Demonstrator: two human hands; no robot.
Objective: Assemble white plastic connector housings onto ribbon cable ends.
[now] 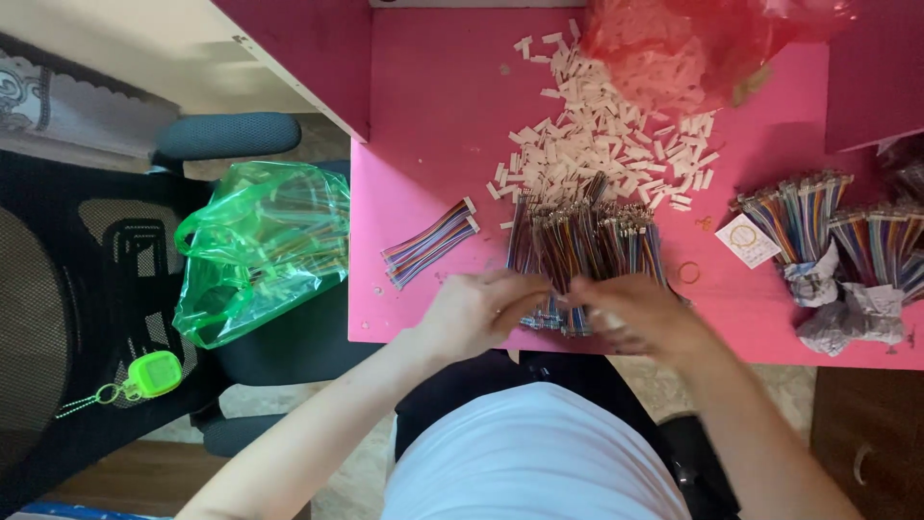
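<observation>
Green bag [258, 246]: a clear green plastic bag is lying well to the left of the hands, on a dark chair beside the table; a small green tag on a chain [149, 376] is hanging below it.

Finished cable [429, 243]: one flat rainbow ribbon cable with a white end is lying on the pink table [423, 116], just beyond and left of the left hand.

Left hand [474, 310]: it is curling at the table's near edge, fingers pinching into the near end of the wire bundle; the grip is blurred.

Wire bundle [582, 252]: a thick sheaf of multicoloured wires is lying between the two hands and reaching away from them, its far tips touching the connector heap.

Right hand [640, 313]: it is closing over the bundle's near end from the right, blurred by motion.

White connectors [606, 135]: a loose heap is spreading beyond the hands, spilling from a red bag [693, 43].

Tied bundles [833, 250]: wrapped wire bundles are lying well to the right.

Step in hand: the hands appear to be separating wires out of the bundle.

Next move: it likely calls for a fine pinch that frees one group without dragging its neighbours.
</observation>
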